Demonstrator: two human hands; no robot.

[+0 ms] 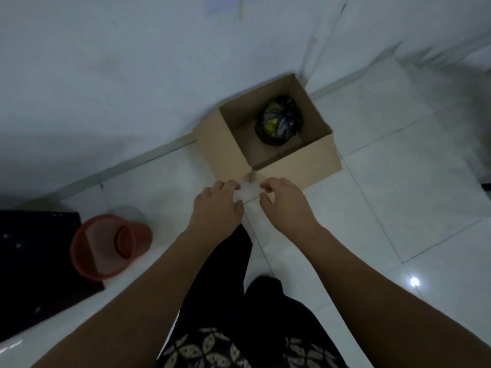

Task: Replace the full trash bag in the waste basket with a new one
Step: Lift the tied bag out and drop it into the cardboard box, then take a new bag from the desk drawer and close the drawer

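White floor tiles (398,208) met a pale wall (132,75) in the dim view I had from the head camera.

The full bag (279,120), black and knotted at the top, sat inside an open box (228,144) against the wall, on the far side of the hands. So the old bag was out of the basket and put aside. I judged that half of the job done.

The basket (87,251), red, stood well off to the left on the near floor, apart from both hands. Something pale showed inside it, but I could not tell whether that was a liner or only light on the plastic.

Between the hands, just in front of the box's near corner, I made out a thin pale sheet that I took for the new bag (250,192), though it was blurred against the tiles. The left hand (216,208) had its fingers curled and its thumb tucked in at the sheet's left edge. The right hand (285,205) pinched the right edge the same way. Both seemed to be working the film open.

What remained, as I read it, was to open the new bag, carry it left to the basket and fit it over the rim.

A dark mat (32,261) lay under and beside the basket.
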